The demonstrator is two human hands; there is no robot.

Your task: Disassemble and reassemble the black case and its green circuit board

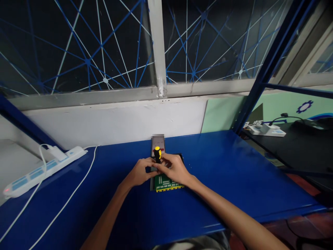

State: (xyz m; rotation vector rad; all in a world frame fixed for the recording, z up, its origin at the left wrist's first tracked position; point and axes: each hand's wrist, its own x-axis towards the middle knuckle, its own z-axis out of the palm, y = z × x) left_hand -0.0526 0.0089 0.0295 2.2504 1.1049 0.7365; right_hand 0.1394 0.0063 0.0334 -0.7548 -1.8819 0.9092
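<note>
A small screwdriver (157, 153) with a yellow and black handle stands nearly upright between my hands. My right hand (174, 167) has its fingers closed around the lower part of that handle. Close against it, my left hand (142, 171) is pinched near the screwdriver's lower end; what its fingertips hold is hidden. Beneath both hands lies a green circuit board (166, 181) with a row of yellow parts along its near edge. The screwdriver's tip cannot be seen. Just behind, a flat greyish panel with a dark border (158, 141) is partly covered by the handle.
The blue table (208, 194) runs up to the wall below the window. A white power strip (44, 170) lies at the left, with a white cable (75, 192) trailing across the tabletop. Another power strip (267, 130) sits on a black desk at the right.
</note>
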